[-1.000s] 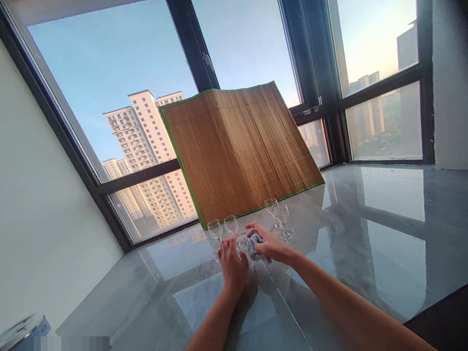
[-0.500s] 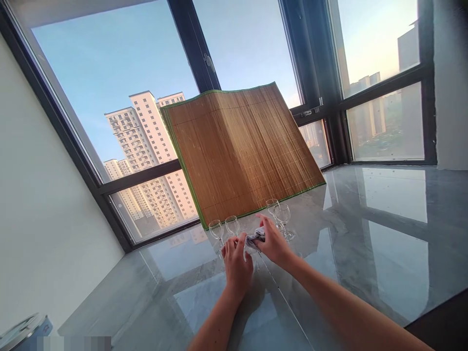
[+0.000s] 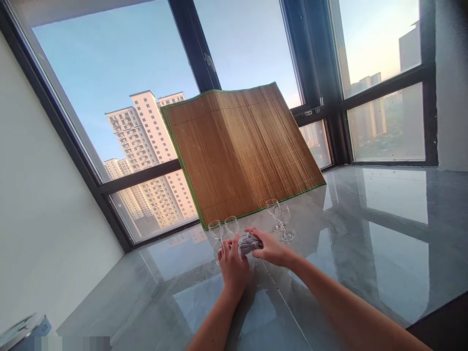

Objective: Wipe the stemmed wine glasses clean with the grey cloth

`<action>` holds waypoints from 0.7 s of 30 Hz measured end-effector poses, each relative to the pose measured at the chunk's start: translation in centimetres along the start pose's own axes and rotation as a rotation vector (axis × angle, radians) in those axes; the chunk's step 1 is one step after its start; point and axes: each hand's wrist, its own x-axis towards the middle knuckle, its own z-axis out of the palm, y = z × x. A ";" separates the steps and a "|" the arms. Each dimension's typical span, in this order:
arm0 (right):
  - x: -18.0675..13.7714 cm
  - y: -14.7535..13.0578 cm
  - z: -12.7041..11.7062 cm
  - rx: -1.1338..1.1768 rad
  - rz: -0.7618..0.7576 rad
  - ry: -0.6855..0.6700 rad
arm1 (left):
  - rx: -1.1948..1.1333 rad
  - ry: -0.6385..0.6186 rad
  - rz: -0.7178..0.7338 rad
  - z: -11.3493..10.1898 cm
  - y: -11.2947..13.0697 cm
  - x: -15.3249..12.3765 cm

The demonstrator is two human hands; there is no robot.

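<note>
My left hand (image 3: 234, 263) is closed round a clear wine glass that my fingers mostly hide; its bowl faces the cloth. A crumpled grey cloth (image 3: 250, 243) is bunched in my right hand (image 3: 272, 248), pressed against the glass between both hands. Just beyond my left hand stand two stemmed glasses, a left one (image 3: 215, 230) and a right one (image 3: 231, 225), their lower parts partly covered by my fingers. Two more stand upright past my right hand, a rear glass (image 3: 272, 207) and a front glass (image 3: 282, 215), close together.
A brown bamboo mat (image 3: 241, 151) with green edging leans on the window behind the glasses. Everything stands on a glossy grey marble surface (image 3: 351, 253). A round-topped container (image 3: 27, 329) is at the lower left. Dark window frames (image 3: 146, 173) border the back.
My right hand and the cloth have shifted slightly left and turned, the cloth now closer to my left fingers. My left hand has moved a little left. The standing glasses stay put.
</note>
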 end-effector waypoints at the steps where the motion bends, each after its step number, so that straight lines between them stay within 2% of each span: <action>1: 0.0 0.1 0.0 -0.020 -0.012 -0.039 | 0.014 0.000 0.009 0.0 -0.1 0.0; 4: -0.1 0.6 -0.4 -0.025 -0.028 -0.141 | 0.048 -0.004 0.042 0.0 -0.1 0.0; 10: -0.1 1.9 -0.4 0.151 0.073 -0.313 | 0.072 -0.023 0.122 -0.4 -0.5 0.2; 16: 0.0 2.9 0.3 0.470 0.197 -0.341 | 0.062 -0.101 0.211 -0.2 -0.4 -0.2; 21: -0.1 2.9 0.9 0.622 0.191 -0.340 | -0.015 -0.144 0.186 -0.2 -0.1 -0.3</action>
